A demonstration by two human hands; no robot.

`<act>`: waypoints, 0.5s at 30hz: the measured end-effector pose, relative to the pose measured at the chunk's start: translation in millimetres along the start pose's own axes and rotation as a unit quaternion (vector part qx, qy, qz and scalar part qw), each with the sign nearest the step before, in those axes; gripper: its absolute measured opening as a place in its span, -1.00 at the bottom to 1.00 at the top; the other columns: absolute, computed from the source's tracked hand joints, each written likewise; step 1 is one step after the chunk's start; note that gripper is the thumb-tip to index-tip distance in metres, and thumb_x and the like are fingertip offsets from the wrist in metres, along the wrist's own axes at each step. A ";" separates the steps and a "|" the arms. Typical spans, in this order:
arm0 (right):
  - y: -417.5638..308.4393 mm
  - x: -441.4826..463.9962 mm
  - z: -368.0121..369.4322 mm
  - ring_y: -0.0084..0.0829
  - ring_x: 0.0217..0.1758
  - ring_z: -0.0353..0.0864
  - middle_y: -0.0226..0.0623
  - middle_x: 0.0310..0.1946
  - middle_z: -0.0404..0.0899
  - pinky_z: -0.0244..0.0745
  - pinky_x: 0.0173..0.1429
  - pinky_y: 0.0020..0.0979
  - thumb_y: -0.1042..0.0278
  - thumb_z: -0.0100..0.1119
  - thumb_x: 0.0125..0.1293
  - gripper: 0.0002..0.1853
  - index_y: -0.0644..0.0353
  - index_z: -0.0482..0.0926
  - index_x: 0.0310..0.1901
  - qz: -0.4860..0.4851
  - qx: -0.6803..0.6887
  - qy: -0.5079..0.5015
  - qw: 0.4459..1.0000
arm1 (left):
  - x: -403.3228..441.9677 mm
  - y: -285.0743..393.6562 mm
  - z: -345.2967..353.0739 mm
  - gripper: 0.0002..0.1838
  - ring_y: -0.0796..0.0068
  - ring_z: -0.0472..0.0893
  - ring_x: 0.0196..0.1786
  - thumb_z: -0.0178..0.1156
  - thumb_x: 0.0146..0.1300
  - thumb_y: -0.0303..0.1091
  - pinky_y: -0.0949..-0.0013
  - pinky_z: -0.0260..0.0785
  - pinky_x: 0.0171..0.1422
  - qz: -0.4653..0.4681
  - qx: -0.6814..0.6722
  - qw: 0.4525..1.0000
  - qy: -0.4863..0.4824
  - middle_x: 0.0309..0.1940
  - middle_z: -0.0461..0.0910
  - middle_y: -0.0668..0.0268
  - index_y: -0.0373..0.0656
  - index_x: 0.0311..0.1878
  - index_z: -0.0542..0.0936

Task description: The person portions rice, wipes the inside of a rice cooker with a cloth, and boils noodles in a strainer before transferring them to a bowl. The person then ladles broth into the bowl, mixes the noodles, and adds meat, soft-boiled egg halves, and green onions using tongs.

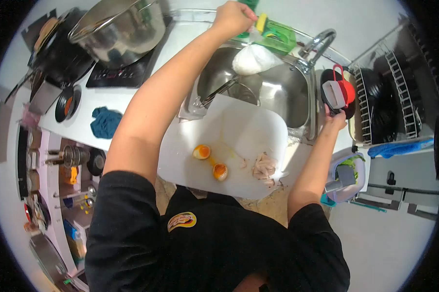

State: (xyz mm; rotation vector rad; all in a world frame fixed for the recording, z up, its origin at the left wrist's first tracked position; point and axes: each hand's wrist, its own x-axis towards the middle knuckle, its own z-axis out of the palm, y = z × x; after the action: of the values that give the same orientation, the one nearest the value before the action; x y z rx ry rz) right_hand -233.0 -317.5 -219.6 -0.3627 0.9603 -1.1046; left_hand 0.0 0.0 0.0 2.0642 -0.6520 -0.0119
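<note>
1. Black shirt (219,243) fills the near view, with the white cutting board (258,126) just past it, lapping over the near edge of the sink (304,104).
2. Left hand (235,20): fingers pinched together, apparently on the gathered top of a white bag (253,60), which hangs at the sink's far side. If that pinch slips, the bag could drop into the basin, onto the bowl (243,92) or the dark utensils (219,92).
3. Right hand (335,118): fingers bent at a dark object (330,108) right of the sink, beside a pale block-like item (332,94) and a red utensil (347,92). Whether it grips or only touches, I cannot tell; a careless pull might knock these neighbours over.
4. Two egg halves (202,152) with runny yolk and some pale slices (264,166) lie loose on the board. A sleeve or forearm brushing it, or a nudge to its overhang, could tip or smear them.
5. Around the bag, the green caddy (282,41) and faucet (321,44) crowd the far rim. Rightward, the dish rack (365,107) limits elbow room; leftward stand the cooktop (115,75) and large pot (127,29).
</note>
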 end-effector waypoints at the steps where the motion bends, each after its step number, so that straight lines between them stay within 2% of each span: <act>1: -1.9 22.9 1.6 0.19 -0.19 0.56 0.12 0.02 0.43 0.73 -0.36 0.03 0.56 0.05 0.17 -0.56 0.59 0.29 0.07 0.001 -0.036 -0.036 0.999 | 0.8 1.0 3.0 -0.88 0.46 0.59 -0.55 0.12 -0.03 -0.56 0.39 0.44 -0.40 0.026 -0.032 0.999 0.012 -0.59 0.63 0.23 -0.19 -0.49 0.65; 2: -9.7 34.3 5.4 0.16 -0.21 0.57 0.16 -0.08 0.47 0.74 -0.37 0.03 0.59 0.04 0.17 -0.65 0.68 0.33 -0.05 0.013 -0.064 -0.025 0.998 | 0.7 3.1 6.3 -0.89 0.49 0.57 -0.57 0.13 -0.03 -0.56 0.40 0.43 -0.40 0.054 -0.062 0.996 0.027 -0.60 0.62 0.24 -0.20 -0.50 0.64; 3: -54.3 44.2 23.8 0.15 -0.23 0.58 0.20 -0.10 0.46 0.73 -0.36 0.04 0.59 0.06 0.17 -0.65 0.68 0.33 -0.06 -0.036 -0.082 -0.029 0.996 | -13.9 8.2 -4.0 -0.89 0.48 0.57 -0.55 0.11 -0.03 -0.56 0.39 0.42 -0.39 0.073 -0.139 0.986 0.061 -0.62 0.60 0.22 -0.21 -0.51 0.63; 4: -53.4 32.8 22.5 0.16 -0.27 0.58 0.27 -0.11 0.44 0.74 -0.36 0.04 0.63 0.03 0.15 -0.70 0.70 0.34 -0.12 -0.067 -0.053 0.007 0.996 | -30.1 20.4 -20.6 -0.89 0.47 0.58 -0.54 0.10 -0.03 -0.57 0.39 0.42 -0.39 0.078 -0.119 0.987 0.072 -0.61 0.60 0.21 -0.22 -0.51 0.63; 6: -53.8 2.2 13.8 0.18 -0.28 0.57 0.28 -0.13 0.44 0.74 -0.36 0.04 0.64 0.04 0.12 -0.70 0.72 0.33 -0.16 -0.076 -0.059 0.003 0.995 | -61.0 36.6 -62.5 -0.88 0.46 0.58 -0.53 0.10 -0.03 -0.57 0.39 0.41 -0.38 0.073 -0.091 0.989 0.094 -0.61 0.60 0.20 -0.23 -0.50 0.63; 8: -62.0 -25.2 6.2 0.19 -0.36 0.55 0.32 -0.18 0.41 0.74 -0.38 0.04 0.66 0.06 0.02 -0.70 0.76 0.32 -0.25 -0.143 -0.085 0.049 0.985 | -83.3 42.0 -95.4 -0.88 0.44 0.59 -0.51 0.10 -0.03 -0.57 0.37 0.42 -0.35 0.170 -0.068 0.974 0.130 -0.61 0.60 0.18 -0.25 -0.47 0.63; 9: -64.3 -50.4 -1.4 0.14 -0.42 0.55 0.31 -0.18 0.40 0.75 -0.39 0.03 0.66 0.10 -0.02 -0.70 0.77 0.32 -0.29 -0.179 -0.091 0.028 0.979 | -95.1 45.8 -116.9 -0.90 0.45 0.59 -0.49 0.13 -0.03 -0.56 0.40 0.42 -0.35 0.140 -0.061 0.981 0.121 -0.59 0.61 0.16 -0.27 -0.46 0.63; 10: -71.3 -71.1 -8.4 0.10 -0.26 0.52 0.16 -0.15 0.42 0.73 -0.29 0.08 0.76 0.03 -0.07 -0.70 0.73 0.32 -0.24 -0.158 -0.109 -0.021 0.981 | -111.0 50.5 -140.8 -0.91 0.47 0.59 -0.49 0.12 -0.01 -0.57 0.43 0.41 -0.34 0.149 -0.057 0.979 0.124 -0.58 0.61 0.18 -0.29 -0.45 0.62; 11: -71.8 -93.3 -16.9 0.05 -0.25 0.53 0.13 -0.18 0.44 0.73 -0.27 0.04 0.72 0.04 -0.04 -0.73 0.69 0.34 -0.26 -0.186 -0.114 -0.051 0.975 | -126.5 50.8 -162.6 -0.91 0.50 0.58 -0.48 0.12 0.01 -0.57 0.45 0.41 -0.34 0.157 -0.057 0.978 0.126 -0.57 0.61 0.21 -0.30 -0.44 0.61; 13: -78.5 -118.9 -38.8 0.00 -0.20 0.54 0.12 -0.14 0.45 0.71 -0.17 0.03 0.65 0.03 0.01 -0.75 0.66 0.36 -0.27 -0.160 -0.164 -0.097 0.969 | -150.1 41.0 -200.0 -0.92 0.55 0.57 -0.46 0.09 0.06 -0.61 0.52 0.40 -0.34 0.138 -0.091 0.983 0.079 -0.55 0.59 0.26 -0.34 -0.42 0.58; 15: -76.3 -159.7 -58.8 -0.02 -0.26 0.55 0.07 -0.17 0.44 0.71 -0.24 0.00 0.64 0.03 0.01 -0.75 0.60 0.38 -0.24 -0.130 -0.161 -0.134 0.969 | -174.2 17.4 -229.5 -0.93 0.57 0.56 -0.43 0.06 0.08 -0.65 0.54 0.40 -0.31 0.124 -0.067 0.988 0.057 -0.50 0.58 0.29 -0.31 -0.41 0.52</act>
State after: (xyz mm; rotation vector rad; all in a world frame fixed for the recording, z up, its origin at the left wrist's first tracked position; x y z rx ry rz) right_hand -343.6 -200.0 -126.1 -0.9022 0.8641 -1.0985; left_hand -98.1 252.3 100.2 1.8283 -0.8101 0.1981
